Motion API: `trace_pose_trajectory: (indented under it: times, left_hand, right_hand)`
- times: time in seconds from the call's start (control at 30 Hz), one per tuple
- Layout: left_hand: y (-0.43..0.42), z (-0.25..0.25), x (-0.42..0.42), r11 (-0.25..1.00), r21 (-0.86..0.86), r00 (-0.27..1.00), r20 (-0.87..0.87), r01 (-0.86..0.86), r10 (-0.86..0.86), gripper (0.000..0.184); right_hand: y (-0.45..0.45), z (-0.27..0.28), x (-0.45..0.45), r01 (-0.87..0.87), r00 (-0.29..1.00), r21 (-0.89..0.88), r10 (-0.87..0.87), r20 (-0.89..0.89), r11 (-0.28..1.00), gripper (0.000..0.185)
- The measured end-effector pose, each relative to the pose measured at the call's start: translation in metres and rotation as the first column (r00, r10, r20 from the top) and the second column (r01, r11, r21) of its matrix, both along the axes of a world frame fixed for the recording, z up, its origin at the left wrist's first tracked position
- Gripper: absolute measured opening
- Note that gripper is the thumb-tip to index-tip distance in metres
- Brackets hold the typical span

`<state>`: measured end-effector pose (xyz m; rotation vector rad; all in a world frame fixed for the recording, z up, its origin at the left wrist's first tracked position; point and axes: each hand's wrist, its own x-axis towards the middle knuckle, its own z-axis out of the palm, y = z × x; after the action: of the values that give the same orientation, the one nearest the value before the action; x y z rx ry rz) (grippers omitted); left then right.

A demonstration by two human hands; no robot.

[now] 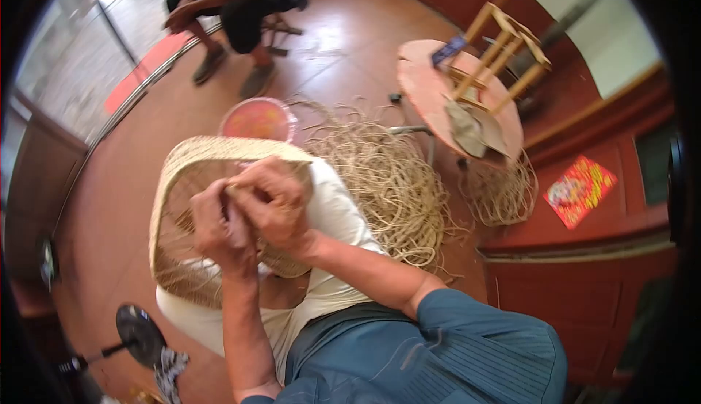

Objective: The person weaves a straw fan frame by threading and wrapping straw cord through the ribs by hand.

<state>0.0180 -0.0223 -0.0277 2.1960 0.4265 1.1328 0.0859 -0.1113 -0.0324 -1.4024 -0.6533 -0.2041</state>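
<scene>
A tan woven basket [166, 185] lies tilted across my lap, its hollow inside turned up toward me. Over its opening, my left hand [221, 227] is closed with the fingers bent. My right hand [276, 203] meets it in a pinch, fingertips against fingertips. A small pale bit shows where they meet, too small to name. Loose strands hang inside the basket below the hands. Both hands hide part of the far wall and the inside.
A heap of tan cord [387, 185] covers the floor to the right. Behind the basket stands a basin [259, 120]. A round pink table [420, 75] bears a wooden stool [504, 53]. Someone sits ahead on a low seat [281, 28]. A black disc-shaped stand [140, 334] is at lower left.
</scene>
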Motion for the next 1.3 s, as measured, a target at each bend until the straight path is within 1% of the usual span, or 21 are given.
trace_pose_trajectory:
  times: [0.03, 0.1, 0.27, 0.3, 0.37, 0.47, 0.57, 0.6, 0.63, 0.67, 0.7, 0.77, 0.83, 0.87, 0.9, 0.97, 1.07, 1.17, 1.3]
  left_hand:
    - [0.0, -0.004, 0.002, 1.0, 0.008, 1.0, -0.001, -0.019, 0.019, 0.019]
    - [-0.002, -0.003, 0.005, 0.997, 0.062, 0.998, 0.036, -0.056, 0.053, 0.017]
    - [-0.003, -0.008, 0.007, 0.992, 0.095, 0.996, 0.038, -0.088, 0.085, 0.016]
    - [-0.003, -0.009, 0.008, 0.99, 0.098, 0.994, 0.04, -0.105, 0.101, 0.015]
    - [-0.002, -0.009, 0.008, 0.993, 0.059, 0.994, 0.045, -0.1, 0.097, 0.015]
    - [-0.001, -0.011, 0.006, 0.995, -0.038, 0.995, 0.031, -0.096, 0.097, 0.014]
    - [0.001, -0.014, 0.0, 0.979, -0.183, 0.996, -0.005, -0.086, 0.086, 0.014]
    - [0.001, -0.012, -0.001, 0.968, -0.239, 0.997, -0.005, -0.079, 0.08, 0.014]
    - [0.001, -0.01, -0.001, 0.954, -0.292, 0.997, -0.003, -0.07, 0.072, 0.013]
    - [0.002, -0.009, 0.0, 0.971, -0.226, 0.996, -0.008, -0.084, 0.084, 0.013]
    - [0.0, -0.011, 0.002, 0.971, -0.232, 0.998, 0.018, -0.053, 0.058, 0.013]
    - [0.008, -0.017, 0.003, 0.975, -0.214, 0.998, 0.027, -0.053, 0.06, 0.013]
    - [0.01, -0.01, -0.001, 0.983, -0.182, 0.998, 0.057, -0.007, 0.017, 0.014]
    - [0.011, -0.002, -0.003, 0.981, -0.193, 0.999, 0.04, -0.018, 0.026, 0.014]
    - [0.007, 0.001, -0.001, 0.975, -0.222, 0.999, 0.048, -0.014, 0.025, 0.014]
    - [0.005, 0.009, -0.003, 0.973, -0.224, 0.998, 0.006, -0.056, 0.059, 0.011]
    - [0.008, 0.0, -0.005, 0.973, -0.226, 0.995, 0.082, -0.042, 0.062, 0.013]
    - [0.009, -0.001, -0.008, 0.976, -0.211, 0.997, 0.056, -0.048, 0.061, 0.006]
    - [0.008, -0.002, -0.008, 0.97, -0.235, 0.997, 0.037, -0.061, 0.071, 0.004]
  right_hand:
    - [0.002, 0.001, -0.003, -0.015, 0.997, 0.021, 0.017, -0.071, 1.0, 0.007]
    - [0.004, -0.004, -0.001, -0.007, 0.999, 0.037, 0.009, -0.04, 0.999, 0.007]
    - [0.002, -0.003, -0.003, -0.046, 0.991, -0.027, 0.042, -0.129, 0.999, 0.009]
    - [0.001, -0.002, -0.001, -0.056, 0.992, -0.031, 0.052, -0.111, 0.998, 0.01]
    - [-0.001, 0.0, 0.001, -0.074, 0.994, -0.041, 0.071, -0.079, 0.996, 0.012]
    - [-0.004, -0.004, 0.008, -0.044, 0.999, -0.006, 0.044, -0.005, 0.999, 0.015]
    - [-0.005, 0.0, 0.003, -0.097, 0.979, -0.085, 0.08, -0.188, 0.992, 0.022]
    - [0.0, -0.004, 0.004, -0.107, 0.981, -0.033, 0.1, -0.166, 0.994, 0.025]
    - [0.003, -0.005, 0.006, -0.119, 0.977, -0.033, 0.111, -0.181, 0.992, 0.025]
    - [0.005, -0.005, 0.008, -0.131, 0.972, -0.033, 0.122, -0.198, 0.991, 0.025]
    - [0.007, -0.004, 0.008, -0.15, 0.965, -0.033, 0.139, -0.222, 0.988, 0.025]
    - [0.009, -0.001, 0.014, -0.08, 0.995, -0.095, 0.073, -0.074, 0.992, 0.023]
    - [0.001, 0.023, 0.009, -0.16, 0.969, -0.186, 0.118, -0.217, 0.969, 0.021]
    - [0.004, 0.022, 0.01, -0.201, 0.942, -0.143, 0.151, -0.3, 0.969, 0.023]
    - [0.006, 0.021, 0.014, -0.228, 0.917, -0.124, 0.17, -0.362, 0.966, 0.025]
    - [0.005, 0.02, 0.018, -0.291, 0.857, -0.089, 0.218, -0.467, 0.953, 0.025]
    - [0.005, 0.021, 0.015, -0.298, 0.859, -0.1, 0.221, -0.462, 0.949, 0.025]
    - [0.005, 0.026, 0.014, -0.3, 0.861, -0.125, 0.211, -0.463, 0.946, 0.026]
    - [0.005, 0.026, 0.013, -0.284, 0.861, -0.144, 0.187, -0.473, 0.948, 0.026]
